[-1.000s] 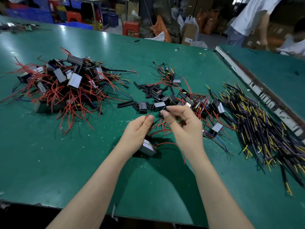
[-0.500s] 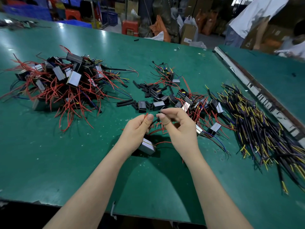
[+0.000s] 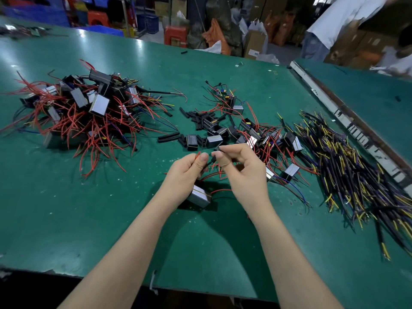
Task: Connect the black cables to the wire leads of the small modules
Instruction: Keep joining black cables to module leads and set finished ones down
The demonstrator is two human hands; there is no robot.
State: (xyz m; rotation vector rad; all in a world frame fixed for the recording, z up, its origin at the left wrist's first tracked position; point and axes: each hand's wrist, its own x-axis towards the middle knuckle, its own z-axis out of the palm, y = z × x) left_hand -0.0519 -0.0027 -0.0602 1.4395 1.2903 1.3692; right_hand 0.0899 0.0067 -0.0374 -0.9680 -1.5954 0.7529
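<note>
My left hand (image 3: 186, 172) pinches the red wire lead (image 3: 197, 155) of a small silver-and-black module (image 3: 199, 195), which hangs below my palm just above the table. A short black piece (image 3: 210, 162), a tube or cable end, is pinched in my right hand (image 3: 243, 168); it bridges the small gap between my two thumbs. Right of my hands lies a loose group of modules (image 3: 256, 136) with red leads. At the far right is a heap of black cables (image 3: 356, 175) with yellow tips.
A big pile of modules with red wires (image 3: 84, 112) fills the left of the green table (image 3: 89, 219). Short black tube pieces (image 3: 198, 119) lie scattered in the middle. A metal rail (image 3: 347, 121) borders the right side. A person in a white shirt (image 3: 338, 21) stands at the far right.
My hands have drawn closer together, and the black piece in my right hand now meets the red lead at my left thumb. The module hangs in the same place.
</note>
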